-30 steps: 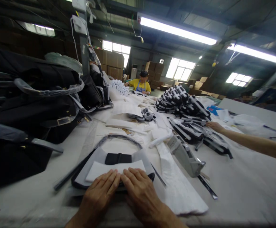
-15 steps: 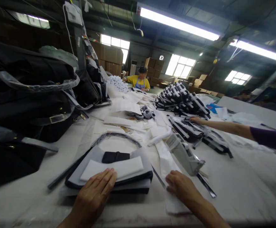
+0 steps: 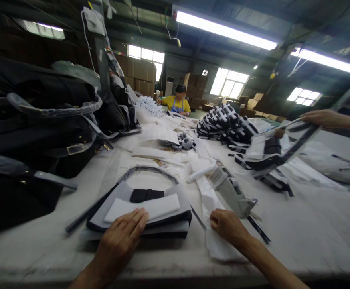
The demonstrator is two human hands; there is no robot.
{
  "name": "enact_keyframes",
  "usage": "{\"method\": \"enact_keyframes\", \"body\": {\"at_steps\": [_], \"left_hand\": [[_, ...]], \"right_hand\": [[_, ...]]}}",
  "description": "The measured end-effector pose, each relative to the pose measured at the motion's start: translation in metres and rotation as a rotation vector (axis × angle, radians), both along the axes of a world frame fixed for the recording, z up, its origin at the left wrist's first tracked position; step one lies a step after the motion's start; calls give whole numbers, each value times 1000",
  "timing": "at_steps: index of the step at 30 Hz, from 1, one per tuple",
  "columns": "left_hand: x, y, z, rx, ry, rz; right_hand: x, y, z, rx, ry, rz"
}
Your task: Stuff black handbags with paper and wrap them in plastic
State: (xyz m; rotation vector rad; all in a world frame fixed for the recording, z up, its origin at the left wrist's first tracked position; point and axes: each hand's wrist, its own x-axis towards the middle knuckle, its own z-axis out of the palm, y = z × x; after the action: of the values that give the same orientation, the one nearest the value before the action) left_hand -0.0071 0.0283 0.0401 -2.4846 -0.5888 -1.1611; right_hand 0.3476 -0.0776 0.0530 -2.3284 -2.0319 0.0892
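A black handbag (image 3: 175, 232) lies on the table in front of me, its looped handle (image 3: 150, 168) pointing away. Pale sheeting covers much of the bag, and a folded white foam strip (image 3: 159, 205) rests across its front, below a dark closure tab (image 3: 146, 195). My left hand (image 3: 122, 230) presses flat on the strip, fingers stretched out. To the right, my right hand (image 3: 227, 224) is closed over a long white packing sheet (image 3: 212, 241); its fingertips are hidden, so what it grips is unclear. A grey tape dispenser (image 3: 230, 192) stands just beyond it.
Black bags (image 3: 36, 116) are heaped on the left. Wrapped black-and-white pieces (image 3: 223, 124) are piled at the back right. A co-worker's hand (image 3: 322, 118) lifts a wrapped bag (image 3: 268, 150) by its strap at right. Another person (image 3: 176, 102) sits at the far end.
The co-worker's hand on the right has risen, raising a wrapped bag by its strap. My left hand stays on the foam strip; my right hand is nearly still.
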Motion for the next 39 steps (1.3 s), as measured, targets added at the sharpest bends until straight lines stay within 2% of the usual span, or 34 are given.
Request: {"method": "enact_keyframes", "body": {"at_steps": [4,7,9,11,13,16,19,22,27,30,32,34,36,37,39], "left_hand": [[-1,1,-7,-19,2,13],[-2,1,-12,-34,12,15],[-2,2,-10,-32,22,13],[-3,3,-3,-30,24,16],[-5,5,4,-49,18,35],[-9,11,14,-108,-21,86],[-14,19,20,-160,-81,153],[-17,23,22,-186,-126,193],[-16,21,17,-207,-93,178],[-14,18,13,-207,-62,171],[-13,18,13,-209,-62,172],[-13,19,14,-214,-78,179],[-13,20,18,-224,-97,192],[-13,21,19,-232,-102,200],[-13,23,24,-254,-107,224]], "right_hand": [[16,-2,24,89,371,-191],[24,-8,45,127,611,-283],[24,-12,57,120,732,-296],[18,-15,64,116,808,-225],[4,-17,64,125,838,-90],[-31,-18,50,112,831,59],[-65,-17,28,65,774,127],[-74,-17,16,48,718,127],[-42,-20,27,224,724,-50],[-22,-20,36,230,719,-147],[-14,-18,42,286,821,-238],[-13,-16,45,401,1026,-314],[-24,-11,47,440,1219,-275],[-35,-8,46,402,1283,-213],[-68,-2,41,221,1347,-35]]}}
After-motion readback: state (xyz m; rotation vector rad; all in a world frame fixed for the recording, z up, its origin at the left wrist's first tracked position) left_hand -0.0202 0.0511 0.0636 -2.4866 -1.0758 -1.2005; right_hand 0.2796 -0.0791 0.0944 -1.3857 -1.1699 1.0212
